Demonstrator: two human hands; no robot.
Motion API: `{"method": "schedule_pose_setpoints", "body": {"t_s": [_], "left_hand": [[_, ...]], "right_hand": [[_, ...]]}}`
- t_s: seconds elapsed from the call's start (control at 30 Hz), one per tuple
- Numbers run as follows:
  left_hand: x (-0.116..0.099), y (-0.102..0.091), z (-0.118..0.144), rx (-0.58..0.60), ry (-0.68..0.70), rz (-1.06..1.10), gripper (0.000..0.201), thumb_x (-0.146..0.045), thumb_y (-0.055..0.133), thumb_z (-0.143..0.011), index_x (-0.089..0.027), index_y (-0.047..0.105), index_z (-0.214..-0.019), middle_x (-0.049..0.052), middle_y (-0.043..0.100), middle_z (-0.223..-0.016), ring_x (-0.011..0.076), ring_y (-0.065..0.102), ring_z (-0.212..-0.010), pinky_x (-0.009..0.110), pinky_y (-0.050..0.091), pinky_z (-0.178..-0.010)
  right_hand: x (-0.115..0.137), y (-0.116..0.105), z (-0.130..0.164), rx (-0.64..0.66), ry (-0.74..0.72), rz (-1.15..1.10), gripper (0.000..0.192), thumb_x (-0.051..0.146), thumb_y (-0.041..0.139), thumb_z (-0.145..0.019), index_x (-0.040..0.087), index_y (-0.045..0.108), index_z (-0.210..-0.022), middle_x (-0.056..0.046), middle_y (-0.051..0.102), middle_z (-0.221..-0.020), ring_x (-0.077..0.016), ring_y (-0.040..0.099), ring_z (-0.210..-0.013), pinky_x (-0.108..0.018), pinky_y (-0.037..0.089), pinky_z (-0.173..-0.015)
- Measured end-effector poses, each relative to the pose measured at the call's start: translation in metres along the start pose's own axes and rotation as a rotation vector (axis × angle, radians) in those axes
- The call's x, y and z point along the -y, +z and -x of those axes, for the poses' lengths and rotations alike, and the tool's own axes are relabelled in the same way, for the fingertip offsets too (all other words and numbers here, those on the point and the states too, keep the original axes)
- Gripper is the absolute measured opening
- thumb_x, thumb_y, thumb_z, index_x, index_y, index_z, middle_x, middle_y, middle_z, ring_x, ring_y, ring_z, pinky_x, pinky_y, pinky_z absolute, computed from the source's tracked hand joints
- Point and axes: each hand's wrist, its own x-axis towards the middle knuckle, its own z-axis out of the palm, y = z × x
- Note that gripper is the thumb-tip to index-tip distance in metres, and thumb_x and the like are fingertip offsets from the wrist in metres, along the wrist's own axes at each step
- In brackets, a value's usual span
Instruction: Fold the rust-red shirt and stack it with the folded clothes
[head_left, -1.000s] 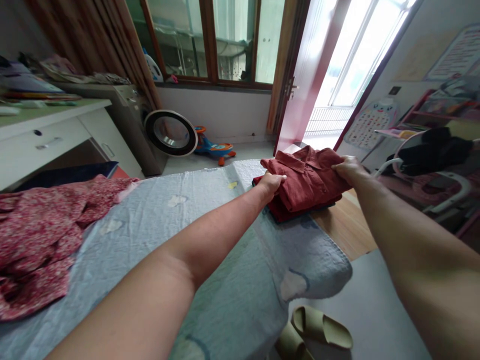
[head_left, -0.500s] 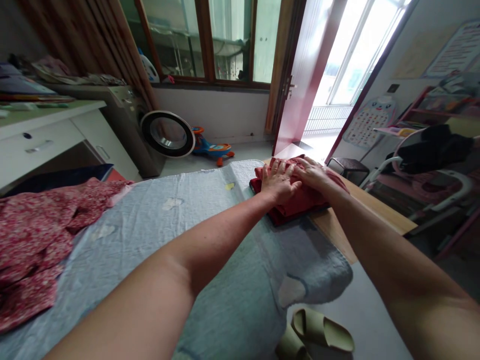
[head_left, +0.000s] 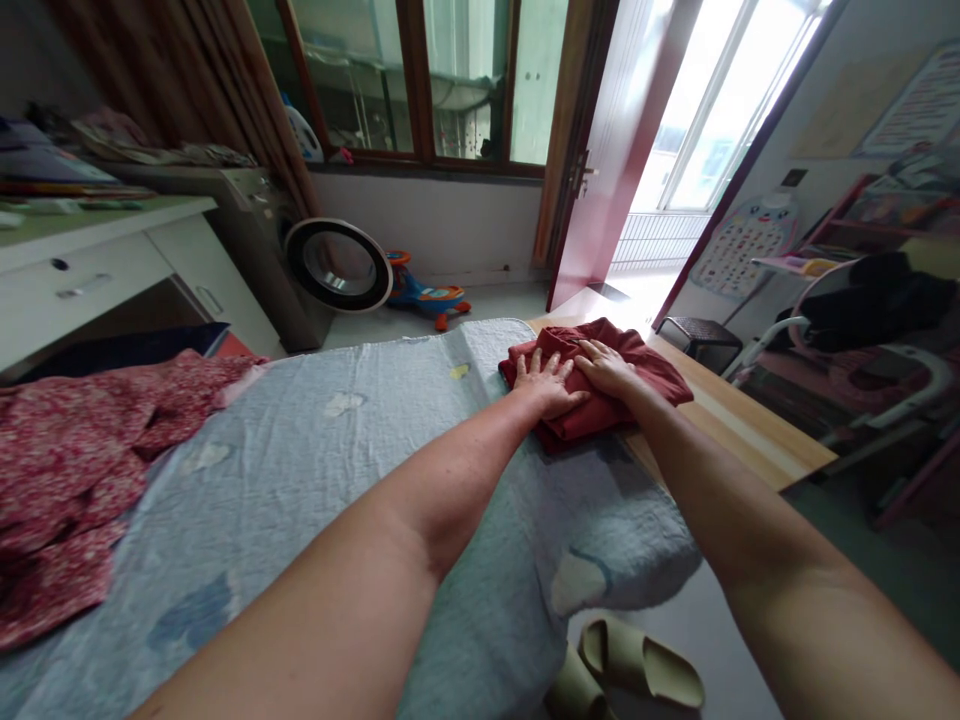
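Folded dark red clothing [head_left: 652, 368] lies in a stack at the far right corner of the bed, partly over a wooden board. My left hand [head_left: 546, 385] rests flat on its left part, fingers spread. Beside it, my right hand [head_left: 606, 368] lies on the top with the fingers stretched out, pressing on the cloth. Both hands touch the cloth without gripping it. A blue-grey sheet with cloud shapes [head_left: 360, 450] covers the bed under my forearms.
A red patterned garment [head_left: 67, 480] lies crumpled at the left. Green slippers [head_left: 637, 660] stand on the floor below the bed. Beyond are a washing machine with its round door [head_left: 339, 265] open, a blue ride-on toy [head_left: 427, 295], a stool [head_left: 701, 335] and a white-framed chair [head_left: 892, 350].
Both hands have slid slightly back toward me over the red clothing. More of its top and right side now shows, and the cloth looks flatter.
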Motion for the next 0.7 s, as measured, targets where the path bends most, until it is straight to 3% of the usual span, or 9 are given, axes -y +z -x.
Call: {"method": "schedule_pose_setpoints", "body": {"t_s": [0.23, 0.4, 0.53, 0.7], "left_hand": [[0.000, 0.002, 0.011, -0.001, -0.017, -0.027, 0.079, -0.065, 0.053, -0.079, -0.027, 0.037, -0.146, 0.008, 0.017, -0.161, 0.0329, 0.000, -0.149, 0.058, -0.010, -0.116], [0.011, -0.002, 0.057, 0.034, 0.034, -0.042, 0.070, -0.063, 0.040, -0.089, -0.028, 0.031, -0.149, 0.009, 0.016, -0.161, 0.0303, 0.005, -0.149, 0.062, -0.003, -0.115], [0.051, -0.003, 0.127, 0.032, 0.029, -0.143, 0.069, -0.059, 0.035, -0.093, -0.028, 0.020, -0.153, 0.008, 0.013, -0.162, 0.0298, 0.008, -0.149, 0.064, 0.005, -0.114], [0.127, -0.022, 0.225, 0.052, -0.171, -0.346, 0.065, -0.050, 0.037, -0.095, -0.028, 0.021, -0.153, 0.009, 0.014, -0.162, 0.0285, 0.010, -0.149, 0.062, 0.011, -0.115]], "right_hand": [[0.007, -0.005, 0.006, 0.052, 0.076, -0.056, 0.061, 0.058, 0.026, -0.095, 0.033, 0.028, -0.151, -0.005, 0.025, -0.159, -0.0356, 0.025, -0.142, -0.069, 0.021, -0.107], [0.011, -0.008, 0.007, 0.046, 0.105, -0.038, 0.062, 0.059, 0.025, -0.094, 0.033, 0.028, -0.150, -0.005, 0.025, -0.159, -0.0361, 0.025, -0.142, -0.070, 0.022, -0.107], [0.018, -0.010, 0.010, 0.016, 0.110, 0.003, 0.062, 0.059, 0.024, -0.094, 0.032, 0.032, -0.148, -0.007, 0.028, -0.157, -0.0364, 0.030, -0.139, -0.069, 0.024, -0.106], [0.032, -0.025, 0.016, -0.014, 0.102, 0.165, 0.054, 0.053, 0.031, -0.093, 0.028, 0.047, -0.139, -0.012, 0.040, -0.150, -0.0394, 0.033, -0.136, -0.073, 0.018, -0.104]]}}
